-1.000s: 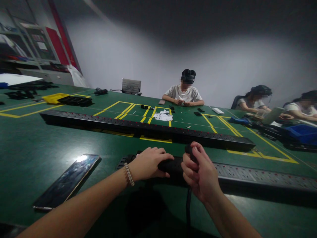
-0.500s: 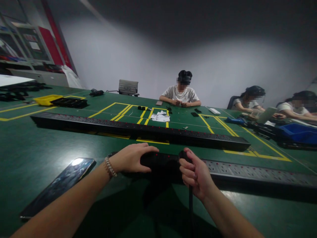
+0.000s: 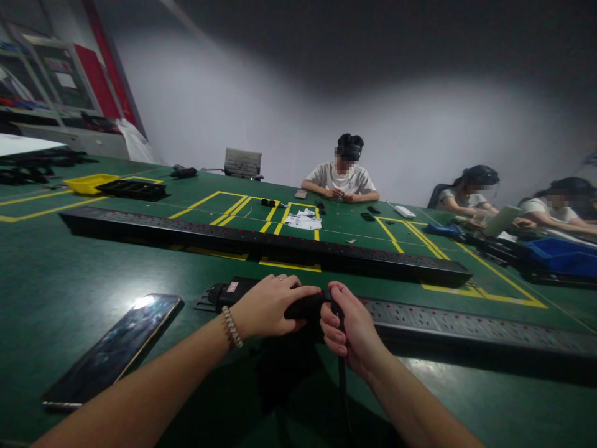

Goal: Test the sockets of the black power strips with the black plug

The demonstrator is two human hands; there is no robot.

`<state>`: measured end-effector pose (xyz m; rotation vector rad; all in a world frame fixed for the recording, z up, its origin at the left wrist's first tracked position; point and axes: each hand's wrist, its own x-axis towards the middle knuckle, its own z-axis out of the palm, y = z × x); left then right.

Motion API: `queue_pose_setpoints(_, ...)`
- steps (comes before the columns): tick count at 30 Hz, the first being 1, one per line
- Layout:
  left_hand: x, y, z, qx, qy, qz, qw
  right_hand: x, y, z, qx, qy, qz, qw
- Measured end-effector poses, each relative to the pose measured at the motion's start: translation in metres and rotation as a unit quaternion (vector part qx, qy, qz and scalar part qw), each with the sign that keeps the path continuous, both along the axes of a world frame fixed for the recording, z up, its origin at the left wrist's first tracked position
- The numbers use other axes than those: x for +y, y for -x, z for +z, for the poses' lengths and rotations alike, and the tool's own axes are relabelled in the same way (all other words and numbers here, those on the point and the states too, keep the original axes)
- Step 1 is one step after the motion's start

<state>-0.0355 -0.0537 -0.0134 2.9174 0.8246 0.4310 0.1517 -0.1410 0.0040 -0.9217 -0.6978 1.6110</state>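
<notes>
A long black power strip with rows of sockets and small red marks lies across the green table in front of me. My left hand is wrapped over its left part, thumb on the near side and fingers across the top. The strip's left end, with a small pale label and a bracket, shows beyond that hand. My right hand is closed around a black plug at the strip's top, close to my left fingertips. Its black cable hangs down toward me. The plug's prongs are hidden.
A second long power strip lies farther back. A phone rests at the left. Beyond are a yellow tray, a black tray, white papers and a blue bin. Several people sit at the far side.
My left hand has slid right along the strip, uncovering its labelled end. My right hand has moved left with the plug, so the hands are closer together.
</notes>
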Motion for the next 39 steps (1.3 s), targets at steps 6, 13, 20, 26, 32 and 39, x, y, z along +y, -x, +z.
queue_pose_setpoints(6,-0.001,-0.001,-0.001,0.004,-0.002,0.007,1.0,-0.001,0.009,-0.005,-0.036,-0.029,-0.02,0.999)
queue_pose_setpoints(13,-0.002,-0.002,-0.001,0.011,-0.01,0.007,1.0,0.002,0.012,-0.011,-0.02,-0.02,-0.042,0.999)
queue_pose_setpoints(20,-0.003,-0.003,0.0,0.014,-0.004,0.016,1.0,0.0,0.014,-0.015,-0.042,-0.02,-0.029,0.999)
queue_pose_setpoints(26,-0.004,-0.003,0.002,0.018,-0.004,0.019,1.0,-0.002,0.017,-0.017,-0.081,-0.006,-0.018,0.997)
queue_pose_setpoints(32,-0.005,-0.004,0.004,0.023,0.001,0.022,0.999,0.002,0.014,-0.013,-0.112,0.016,-0.002,0.994)
queue_pose_setpoints(39,-0.004,-0.004,0.004,0.024,0.0,0.02,1.0,0.006,0.009,-0.006,-0.104,0.039,0.007,0.994)
